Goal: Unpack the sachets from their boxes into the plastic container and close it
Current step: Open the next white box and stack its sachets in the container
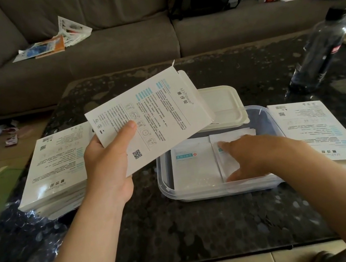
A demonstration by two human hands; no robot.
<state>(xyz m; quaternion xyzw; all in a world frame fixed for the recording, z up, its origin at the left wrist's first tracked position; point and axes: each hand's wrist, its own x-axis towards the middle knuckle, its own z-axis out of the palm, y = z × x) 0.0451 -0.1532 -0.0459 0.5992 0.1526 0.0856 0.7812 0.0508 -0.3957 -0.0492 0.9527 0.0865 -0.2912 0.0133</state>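
My left hand (106, 162) grips a flat white printed box (156, 120) by its lower corner, holding it tilted above the table with its top flap open. A clear plastic container (165, 189) sits in front of me with white sachets (194, 166) lying flat inside. My right hand (249, 157) reaches into the container, fingers spread and pressing on the right-hand stack of sachets (226, 163). The container's white lid (225, 106) lies just behind it, partly hidden by the held box.
A stack of white boxes (56, 164) lies at the left, another white box (314, 130) at the right. A dark plastic bottle (318, 49) stands at the far right of the dark stone table (184, 231). A grey sofa (108, 50) with clutter is behind.
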